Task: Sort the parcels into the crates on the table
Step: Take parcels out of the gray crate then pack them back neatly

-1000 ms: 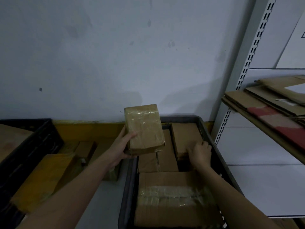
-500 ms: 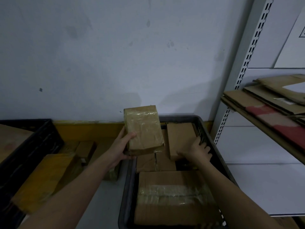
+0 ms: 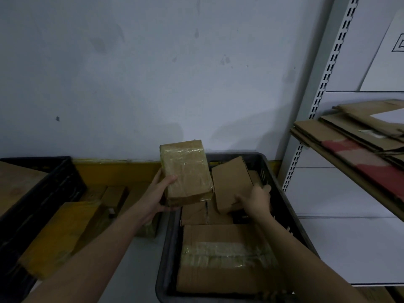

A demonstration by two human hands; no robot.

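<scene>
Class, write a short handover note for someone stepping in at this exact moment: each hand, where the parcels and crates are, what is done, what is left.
Left hand: holds a tape-wrapped parcel raised above the grey crate's left rim.
Right hand: grip on a plain brown box, tilted up inside the grey crate.
In that crate: a large taped carton at the near end, smaller boxes under the hands.
Black crate sits at left; loose parcels lie between the crates.
Done: several parcels crated.
Left: place both held parcels, then the loose ones.

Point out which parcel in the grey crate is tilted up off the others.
The plain brown parcel gripped by the right hand, raised at the crate's far end; the rest lie flat.
</scene>
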